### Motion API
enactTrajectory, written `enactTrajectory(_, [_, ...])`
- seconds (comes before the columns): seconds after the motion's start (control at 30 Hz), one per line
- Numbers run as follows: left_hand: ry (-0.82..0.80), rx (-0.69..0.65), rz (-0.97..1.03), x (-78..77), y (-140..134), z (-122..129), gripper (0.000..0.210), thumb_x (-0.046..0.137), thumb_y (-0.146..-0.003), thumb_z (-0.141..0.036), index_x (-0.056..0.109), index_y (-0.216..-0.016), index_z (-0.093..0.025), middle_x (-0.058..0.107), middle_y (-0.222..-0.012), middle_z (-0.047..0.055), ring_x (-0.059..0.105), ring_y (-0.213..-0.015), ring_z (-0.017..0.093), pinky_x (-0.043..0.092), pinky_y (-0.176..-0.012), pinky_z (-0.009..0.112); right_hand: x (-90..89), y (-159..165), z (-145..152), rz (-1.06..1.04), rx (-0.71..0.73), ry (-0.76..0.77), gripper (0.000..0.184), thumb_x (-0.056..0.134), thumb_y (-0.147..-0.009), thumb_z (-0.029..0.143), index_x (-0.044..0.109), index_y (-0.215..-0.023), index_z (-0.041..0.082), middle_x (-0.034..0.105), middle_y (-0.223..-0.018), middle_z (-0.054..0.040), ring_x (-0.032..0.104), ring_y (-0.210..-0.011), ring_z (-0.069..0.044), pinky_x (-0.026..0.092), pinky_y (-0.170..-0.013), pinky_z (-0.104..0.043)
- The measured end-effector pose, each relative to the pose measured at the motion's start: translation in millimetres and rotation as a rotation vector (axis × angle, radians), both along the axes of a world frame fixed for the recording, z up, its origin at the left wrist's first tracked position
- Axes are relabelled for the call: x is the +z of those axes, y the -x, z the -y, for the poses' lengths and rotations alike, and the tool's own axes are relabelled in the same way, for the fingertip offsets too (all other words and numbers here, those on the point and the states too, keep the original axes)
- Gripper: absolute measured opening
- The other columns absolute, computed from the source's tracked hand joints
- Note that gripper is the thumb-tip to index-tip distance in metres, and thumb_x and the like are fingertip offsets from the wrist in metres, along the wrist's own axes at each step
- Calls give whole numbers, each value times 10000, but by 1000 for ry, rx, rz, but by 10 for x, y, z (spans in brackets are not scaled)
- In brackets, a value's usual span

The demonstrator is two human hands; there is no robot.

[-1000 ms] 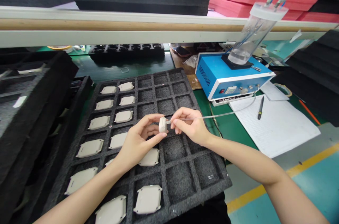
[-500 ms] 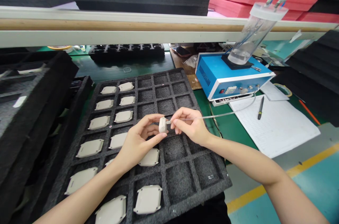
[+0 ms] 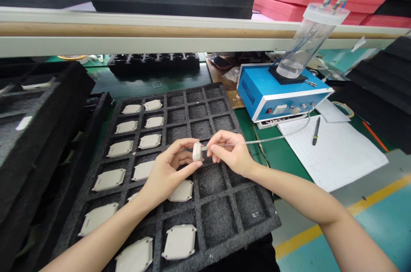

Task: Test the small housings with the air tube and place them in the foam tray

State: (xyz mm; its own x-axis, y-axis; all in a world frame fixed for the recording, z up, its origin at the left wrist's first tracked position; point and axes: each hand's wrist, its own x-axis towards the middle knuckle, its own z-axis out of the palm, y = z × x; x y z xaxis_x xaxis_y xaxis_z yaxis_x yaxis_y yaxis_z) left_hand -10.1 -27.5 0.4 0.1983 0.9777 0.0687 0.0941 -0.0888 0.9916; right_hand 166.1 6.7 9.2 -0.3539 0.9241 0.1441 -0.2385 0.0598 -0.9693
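Observation:
Between its thumb and fingers, my left hand point(image 3: 175, 160) grips a beige watch case point(image 3: 197, 152), held on edge above the foam tray. My right hand point(image 3: 231, 152) pinches the end of a thin clear tube point(image 3: 266, 139), whose tip meets the side of the case facing right. Whether the tip goes in or only touches, I cannot tell. Below both hands lies the black foam tray point(image 3: 218, 216), divided into square pockets. Similar beige watch cases, such as this front one point(image 3: 180, 242), lie flat in its left pockets.
The tube runs to a blue machine point(image 3: 285, 96) carrying a clear cylinder point(image 3: 305, 45) with some liquid. Right of the tray are paper sheets point(image 3: 340, 156) and a pen point(image 3: 316, 131). Stacked black foam trays point(image 3: 35, 152) stand at left. A shelf point(image 3: 160, 45) crosses above the bench.
Both hands, the watch case and the tube hold their positions. A small clear frame on the bench behind the tray appears shifted slightly to the right.

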Motion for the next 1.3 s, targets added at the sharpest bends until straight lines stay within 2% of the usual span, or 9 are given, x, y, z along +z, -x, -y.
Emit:
enactTrajectory(0.87, [-1,-3,0,12,-11,-2,360,683,-745,-233,549,-1078,-244,594,-1022,5,618,-790,108,531,-781,264,4,-1,-5,11,4,-11,31,605,-689,166,585,-695,144,621,-591,3,516,-434,-67,439,-442,-199])
enactTrajectory(1.0, [12,16,19,20,-16,5,374,700,-728,-229,554,-1073,-226,601,-1029,12,625,-837,124,525,-793,264,11,-11,16,31,11,-34,61,617,-699,194,579,-700,146,620,-590,0,524,-441,-76,440,-439,-206])
enactTrajectory(1.07, [41,40,54,44,-27,2,371,709,-718,-232,560,-1056,-206,614,-1018,20,634,-848,137,522,-798,270,2,-27,18,5,-51,-93,69,615,-717,209,581,-709,149,617,-588,2,523,-439,-78,437,-435,-208])
enactTrajectory(1.2, [176,90,232,97,-40,-16,346,668,-759,-288,530,-1056,-175,661,-1026,66,659,-771,152,522,-735,284,-45,-55,-34,-120,-309,-185,58,591,-771,212,586,-742,162,602,-602,15,503,-436,-69,404,-416,-202])
enactTrajectory(1.3, [251,103,378,101,-38,-24,285,620,-794,-322,537,-1004,-149,683,-1013,107,644,-705,136,509,-676,262,-65,-52,-81,-112,-315,-156,60,592,-768,207,583,-730,162,590,-594,20,488,-425,-68,384,-404,-204])
